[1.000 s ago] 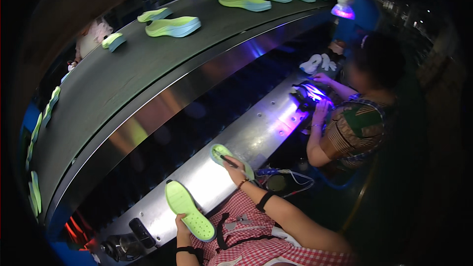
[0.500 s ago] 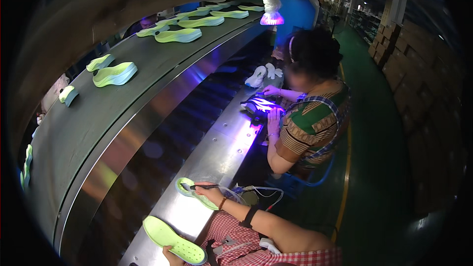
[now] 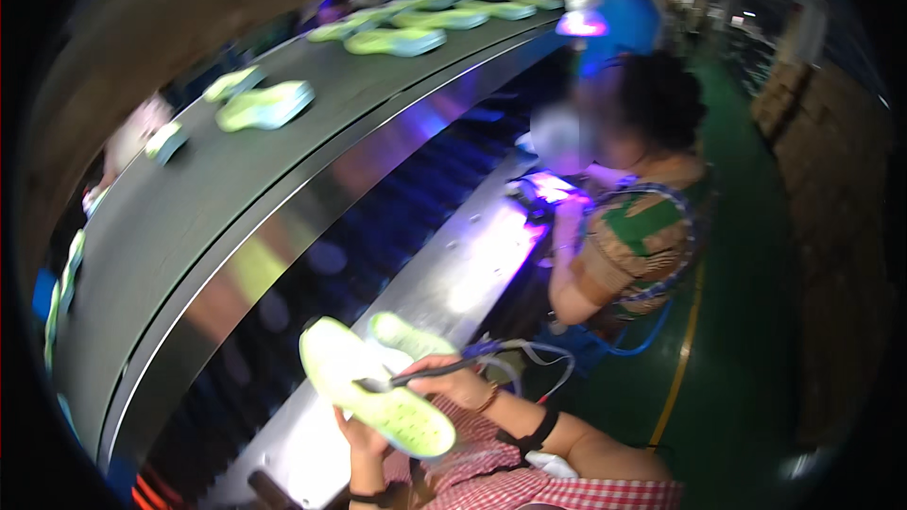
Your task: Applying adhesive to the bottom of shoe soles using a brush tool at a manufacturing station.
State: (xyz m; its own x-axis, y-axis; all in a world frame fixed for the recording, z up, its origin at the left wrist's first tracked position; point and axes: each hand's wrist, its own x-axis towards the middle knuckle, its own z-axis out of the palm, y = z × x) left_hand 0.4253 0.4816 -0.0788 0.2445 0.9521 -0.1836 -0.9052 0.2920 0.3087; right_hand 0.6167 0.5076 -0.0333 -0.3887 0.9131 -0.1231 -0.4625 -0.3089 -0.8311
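Observation:
My left hand point(image 3: 361, 434) grips a pale yellow-green shoe sole point(image 3: 333, 359) by its near side edge and holds it tilted above the metal ledge. One end of this sole shows a pattern of small holes. In my right hand point(image 3: 448, 380) is a slim black-handled brush point(image 3: 420, 375), its tip at the sole's inner face near the middle. A thin clear tube runs near the brush's rear end. Partly hidden behind the held sole, a second yellow-green sole point(image 3: 413, 333) lies on the ledge.
A dark conveyor belt point(image 3: 255, 156) carrying several yellow-green soles point(image 3: 269, 106) curves along the left. The metal ledge point(image 3: 430, 260) runs away from me. Ahead right, a co-worker point(image 3: 642, 236) sits under a purple-lit lamp point(image 3: 583, 24). Stacked cartons point(image 3: 846, 161) line the far right.
My left hand has raised the sole up and to the right. My right hand has moved the brush from the sole on the ledge to the held one. The whole view has shifted and blurred.

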